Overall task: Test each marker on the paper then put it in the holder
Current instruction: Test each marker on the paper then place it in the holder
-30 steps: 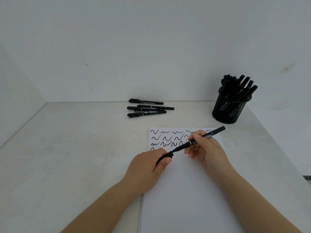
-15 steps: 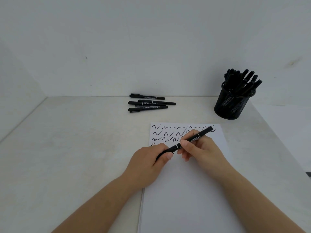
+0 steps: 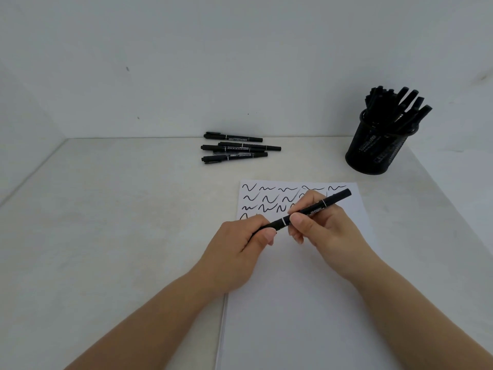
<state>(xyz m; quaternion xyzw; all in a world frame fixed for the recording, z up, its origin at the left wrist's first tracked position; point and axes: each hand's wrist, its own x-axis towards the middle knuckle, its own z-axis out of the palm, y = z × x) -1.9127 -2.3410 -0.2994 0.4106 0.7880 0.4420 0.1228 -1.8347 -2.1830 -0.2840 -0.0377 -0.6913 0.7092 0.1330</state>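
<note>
Compared with a second ago: cap end now closed up against the barrel, no gap or bare tip showing between the two hands, which sit closer together. Held across both hands above the paper [image 3: 293, 303]: one black marker [image 3: 306, 210], slanting up from lower left to upper right. Left hand [image 3: 237, 252] curled round the lower end, thumb pressed along the cap, fingers wrapped beneath. Right hand [image 3: 325, 231] pinching the barrel near its middle between thumb and forefinger, remaining fingers tucked under; upper end of the marker sticking out past the knuckles. Each grip thus pressed onto the marker, neither spread.

At the far right of the worktop [image 3: 106, 236]: black mesh holder [image 3: 376, 148], round, upright, well apart from the hands. Inside it, a dense bunch of black markers [image 3: 394, 108], standing on end and leaning toward the right, tops fanned out above the rim; exact count impossible to tell. Printed barrels faintly visible through the mesh.

At the far middle of the worktop, near the wall: four loose markers [image 3: 237, 148] lying roughly parallel, side by side, capped.

On the far part of the paper: rows of black squiggles [image 3: 266, 198], partly hidden behind the hands; nearer part blank.
</note>
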